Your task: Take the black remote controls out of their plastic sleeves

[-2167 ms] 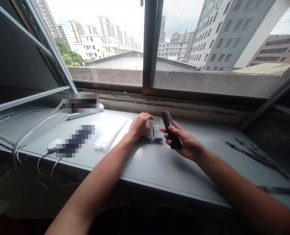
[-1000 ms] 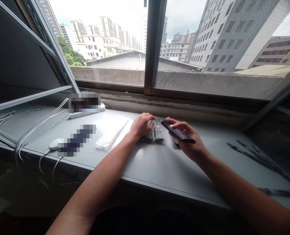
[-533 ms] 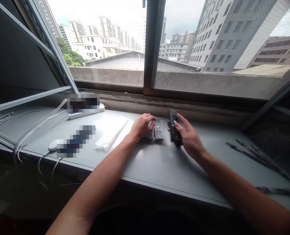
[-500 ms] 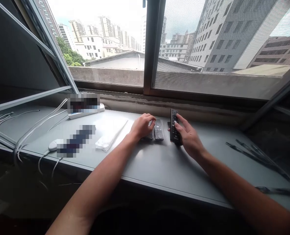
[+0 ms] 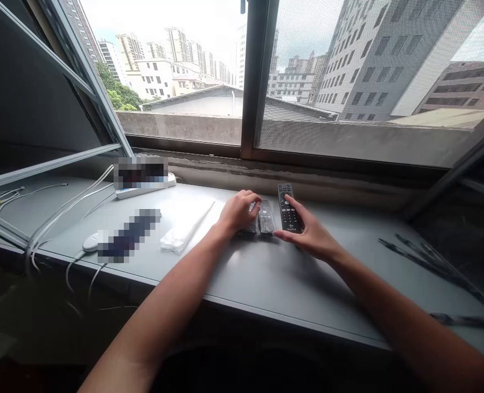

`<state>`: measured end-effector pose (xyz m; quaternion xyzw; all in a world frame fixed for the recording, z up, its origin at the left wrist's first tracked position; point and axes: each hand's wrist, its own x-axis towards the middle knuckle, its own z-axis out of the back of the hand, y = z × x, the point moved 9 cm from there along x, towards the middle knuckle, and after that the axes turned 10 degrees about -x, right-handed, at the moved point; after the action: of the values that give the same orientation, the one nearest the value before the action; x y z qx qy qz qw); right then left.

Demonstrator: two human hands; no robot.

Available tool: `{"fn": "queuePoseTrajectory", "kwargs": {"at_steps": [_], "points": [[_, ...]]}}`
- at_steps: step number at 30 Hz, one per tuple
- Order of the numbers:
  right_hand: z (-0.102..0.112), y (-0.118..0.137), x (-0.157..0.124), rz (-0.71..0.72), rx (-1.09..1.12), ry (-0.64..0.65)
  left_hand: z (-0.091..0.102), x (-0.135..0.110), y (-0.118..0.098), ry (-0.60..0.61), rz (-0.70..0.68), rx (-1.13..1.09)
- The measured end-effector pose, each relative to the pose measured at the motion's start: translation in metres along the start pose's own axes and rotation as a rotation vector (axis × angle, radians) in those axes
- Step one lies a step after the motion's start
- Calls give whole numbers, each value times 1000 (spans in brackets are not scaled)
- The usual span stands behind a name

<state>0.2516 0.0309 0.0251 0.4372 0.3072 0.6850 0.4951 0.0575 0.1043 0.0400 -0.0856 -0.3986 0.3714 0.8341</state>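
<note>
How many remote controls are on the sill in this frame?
3, side by side. Rightmost remote lies buttons up at the right hand. Middle remote sits beside it. Left remote is mostly covered by the left hand; more could be hidden there.

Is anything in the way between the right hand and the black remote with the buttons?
No. The right hand already rests against the black remote, which lies buttons-up on the grey ledge beside two wrapped remotes under the left hand.
</note>
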Motion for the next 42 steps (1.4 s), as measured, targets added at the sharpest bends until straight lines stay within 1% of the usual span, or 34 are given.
{"fn": "queuePoseTrajectory", "kwargs": {"at_steps": [4, 9, 13, 16, 22, 29, 36, 42], "points": [[-1, 2, 5, 122, -258, 34, 1, 0, -1, -2, -1, -2], [-7, 1, 5, 275, -455, 69, 2, 0, 0, -13, -1, -10], [-13, -7, 4, 320, -735, 84, 2, 0, 1, -7, 8, -3], [-18, -15, 2, 336, -839, 91, 1, 1, -1, 12, 13, 2], [-22, -30, 2, 305, -844, 154, 2, 0, -4, 6, 12, -6], [-23, -34, 2, 268, -832, 249, 4, 1, -4, -5, 3, -17], [-24, -38, 3, 235, -786, 252, 1, 1, -3, 20, 16, -4], [-24, -38, 3, 253, -771, 227, -1, 1, -3, 12, -3, -13]]}}
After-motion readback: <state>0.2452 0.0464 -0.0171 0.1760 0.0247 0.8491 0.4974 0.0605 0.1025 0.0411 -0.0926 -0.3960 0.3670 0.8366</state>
